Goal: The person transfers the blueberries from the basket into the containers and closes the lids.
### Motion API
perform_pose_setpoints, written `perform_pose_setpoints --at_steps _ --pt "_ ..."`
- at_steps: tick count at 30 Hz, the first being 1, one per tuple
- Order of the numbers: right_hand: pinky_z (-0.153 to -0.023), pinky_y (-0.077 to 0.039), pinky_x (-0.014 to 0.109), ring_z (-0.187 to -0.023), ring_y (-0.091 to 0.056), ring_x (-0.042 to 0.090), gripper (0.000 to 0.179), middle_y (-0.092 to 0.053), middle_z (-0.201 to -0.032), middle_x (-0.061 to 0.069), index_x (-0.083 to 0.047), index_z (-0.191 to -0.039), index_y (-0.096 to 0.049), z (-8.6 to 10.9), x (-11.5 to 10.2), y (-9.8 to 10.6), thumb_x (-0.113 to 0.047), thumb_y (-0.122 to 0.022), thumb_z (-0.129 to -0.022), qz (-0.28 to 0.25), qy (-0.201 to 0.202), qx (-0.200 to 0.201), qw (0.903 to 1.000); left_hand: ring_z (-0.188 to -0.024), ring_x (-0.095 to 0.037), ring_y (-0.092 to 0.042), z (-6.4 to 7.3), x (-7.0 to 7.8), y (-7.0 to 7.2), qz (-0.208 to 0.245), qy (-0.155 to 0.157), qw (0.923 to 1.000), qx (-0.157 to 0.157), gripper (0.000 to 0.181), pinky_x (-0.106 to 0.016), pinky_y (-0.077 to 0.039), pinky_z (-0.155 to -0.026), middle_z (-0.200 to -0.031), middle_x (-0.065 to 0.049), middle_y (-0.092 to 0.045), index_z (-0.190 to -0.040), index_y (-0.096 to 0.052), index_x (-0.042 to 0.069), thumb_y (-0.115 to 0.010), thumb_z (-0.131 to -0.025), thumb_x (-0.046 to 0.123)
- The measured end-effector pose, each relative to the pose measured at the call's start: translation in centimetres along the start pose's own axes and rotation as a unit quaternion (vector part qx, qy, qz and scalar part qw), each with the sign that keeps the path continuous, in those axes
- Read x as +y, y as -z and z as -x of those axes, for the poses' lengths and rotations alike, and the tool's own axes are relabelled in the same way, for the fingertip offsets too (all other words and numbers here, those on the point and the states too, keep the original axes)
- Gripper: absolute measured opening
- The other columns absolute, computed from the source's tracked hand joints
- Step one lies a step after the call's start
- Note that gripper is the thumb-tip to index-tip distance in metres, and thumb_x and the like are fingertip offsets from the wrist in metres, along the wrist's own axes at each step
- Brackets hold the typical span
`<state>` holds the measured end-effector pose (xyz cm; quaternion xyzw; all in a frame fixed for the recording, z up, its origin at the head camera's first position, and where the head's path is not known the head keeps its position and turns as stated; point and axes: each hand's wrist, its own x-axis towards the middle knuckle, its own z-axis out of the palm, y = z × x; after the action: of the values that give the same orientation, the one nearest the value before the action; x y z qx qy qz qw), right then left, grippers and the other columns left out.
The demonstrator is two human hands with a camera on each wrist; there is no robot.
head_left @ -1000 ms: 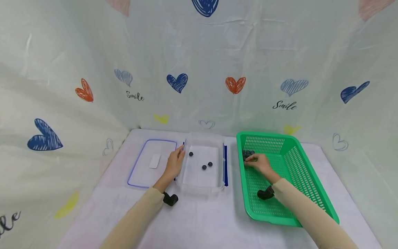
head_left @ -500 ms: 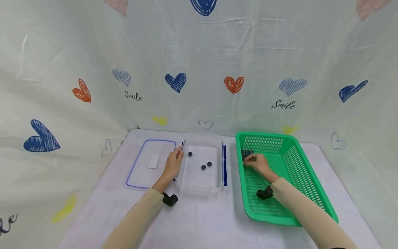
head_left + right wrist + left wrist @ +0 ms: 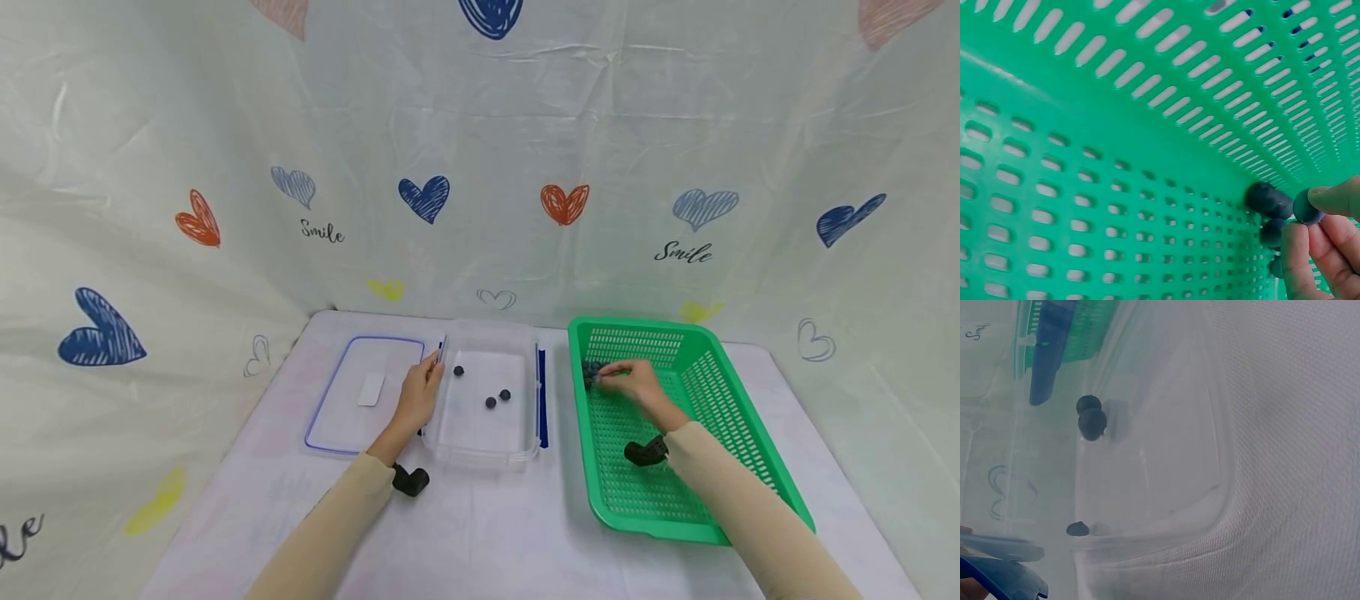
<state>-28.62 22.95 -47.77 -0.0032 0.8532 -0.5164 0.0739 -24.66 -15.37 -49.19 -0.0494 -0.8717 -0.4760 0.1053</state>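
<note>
My right hand (image 3: 636, 383) is inside the green basket (image 3: 600, 500), near its left wall. In the right wrist view its thumb and fingers pinch a dark blueberry (image 3: 1307, 207). Several more blueberries (image 3: 1269, 199) lie beside it along the basket's wall. A clear plastic food container (image 3: 480, 457) stands left of the basket with its top off, and three blueberries (image 3: 491, 402) are on its floor. My left hand (image 3: 417, 398) grips the container's left side by the blue latch flap (image 3: 1007, 581); most of that hand is hidden in the left wrist view.
Left of the container lies its clear lid with a blue seal (image 3: 330, 400), a white label (image 3: 371, 389) on it. Another blue latch flap (image 3: 543, 400) hangs out on the container's right side, in the gap before the basket. A printed curtain (image 3: 480, 250) closes off the back.
My right hand has shifted slightly right and away from the basket's left wall, with a blueberry now visible at its fingertips. The left hand keeps its grip on the container.
</note>
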Motion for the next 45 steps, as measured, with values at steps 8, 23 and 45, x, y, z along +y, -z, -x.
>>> perform_pose_setpoints --at_steps 8,23,45 --pt "-0.097 -0.046 0.052 -0.109 -0.057 0.033 0.031 -0.064 -0.117 0.020 0.010 -0.116 -0.066 0.0 -0.6 0.9 -0.010 -0.071 -0.093 -0.032 -0.008 -0.002 0.9995 -0.081 -0.026 -0.046 0.0 -0.1 0.0 0.001 -0.002 1.0000 0.001 0.044 -0.038 -0.039 -0.073 -0.093 -0.016 -0.054 -0.142 -0.046 -0.012 -0.045 -0.108 0.016" --pt "-0.107 -0.035 0.056 -0.132 -0.040 0.039 0.044 -0.049 -0.137 0.024 0.010 -0.124 -0.062 1.0 -3.2 3.0 -0.017 -0.074 -0.092 -0.056 0.011 0.003 0.9984 -0.077 -0.024 -0.043 -0.1 -0.1 0.0 0.003 -0.003 0.9999 0.013 0.042 -0.036 -0.038 -0.070 -0.086 -0.013 -0.052 -0.141 -0.048 -0.012 -0.047 -0.107 0.014" --pt "-0.108 -0.032 0.057 -0.130 -0.042 0.034 0.044 -0.059 -0.123 0.015 0.010 -0.118 -0.064 3.2 -5.4 4.5 -0.020 -0.078 -0.089 -0.055 0.061 0.008 0.9966 -0.076 -0.024 -0.042 0.1 0.3 0.2 -0.001 -0.002 1.0000 0.007 0.042 -0.036 -0.037 -0.069 -0.083 -0.012 -0.050 -0.140 -0.048 -0.013 -0.047 -0.106 0.013"
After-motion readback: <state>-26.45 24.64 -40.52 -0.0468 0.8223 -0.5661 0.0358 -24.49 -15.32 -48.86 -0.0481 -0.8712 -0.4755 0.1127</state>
